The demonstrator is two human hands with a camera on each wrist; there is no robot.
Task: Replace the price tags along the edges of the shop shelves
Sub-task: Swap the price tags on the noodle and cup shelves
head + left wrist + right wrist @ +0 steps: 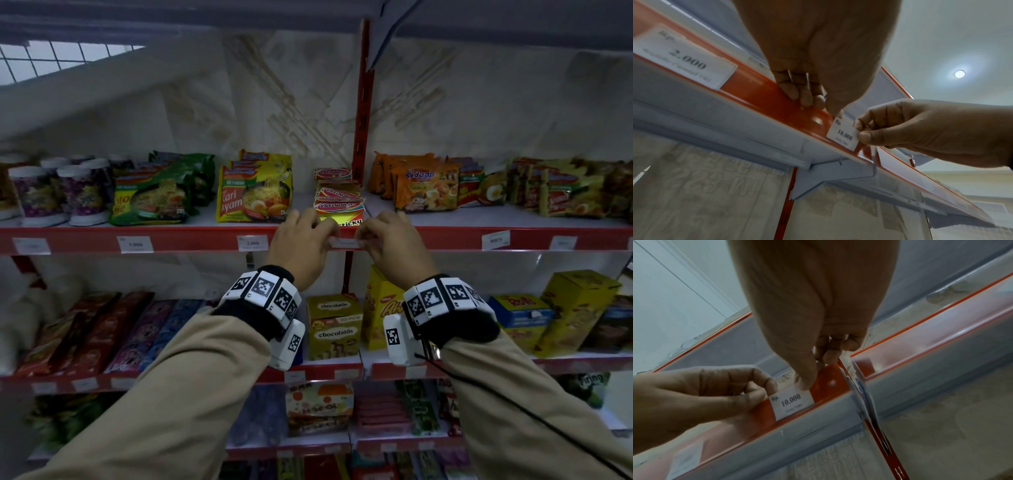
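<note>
Shop shelving with red edge strips stood against a pale patterned wall, and on the red strip [191, 240] of the upper stocked shelf sat the price tag [843, 135] being handled: a small white paper rectangle printed in dark serif type with "Rp." at one corner, "10.000" across its middle and a smaller blurred line beneath. It lay flat against the strip just beside the join where the red slotted upright [362, 113] rose, directly below a stack of Montana sticky-note packs [337, 202]. The left hand [301, 245] had its fingers curled, its thumb and forefinger meeting at the tag's upper left corner, the other fingertips lying on the red strip. The right hand [394, 245] pinched the tag's right edge between thumb and bent forefinger, the remaining fingers folded behind. Farther left along the same strip sat another white tag reading 2.000 [684, 56], and more tags followed on both sides. Above the strip lay yellow Kari Ayam noodle packets [253, 192], green noodle packets [154, 200] and orange Sedaap packets [424, 186]; on the shelf below stood chocolatos boxes [334, 325]. Both wrists wore black bands with white marker blocks, over beige sleeves.
</note>
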